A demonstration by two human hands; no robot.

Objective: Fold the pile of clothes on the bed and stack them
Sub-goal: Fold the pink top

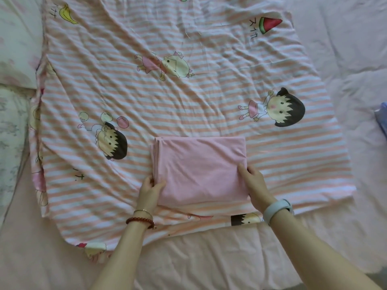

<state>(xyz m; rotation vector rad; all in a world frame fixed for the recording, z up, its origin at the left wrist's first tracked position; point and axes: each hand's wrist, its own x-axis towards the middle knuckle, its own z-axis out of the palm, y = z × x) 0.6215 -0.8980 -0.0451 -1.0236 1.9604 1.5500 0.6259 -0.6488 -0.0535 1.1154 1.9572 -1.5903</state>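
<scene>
Hands gripped a folded pink garment (201,170) at its near corners. The left hand (149,192) pinched the near-left corner, thumb on top of the cloth and fingers tucked beneath the layered edge. The right hand (254,185) held the near-right corner in the same way, thumb pressed on the upper face and the other fingers curled round the side. The garment lay as a neat rectangle, several layers showing along its left edge, resting on a large striped sheet (167,101) in pink and white, printed with cartoon girls, a banana and a watermelon slice. That sheet was spread flat but creased over the pink bed cover (209,258), its near edge folded under a little just below the garment. A red bead bracelet (139,220) and a thin bangle circled the left wrist; a pale band with a watch (277,208) sat on the right wrist. A floral pillow (14,59) lay at the far left, touching the sheet's edge. Something blue (382,120) poked in at the right border, too cut off to identify.
</scene>
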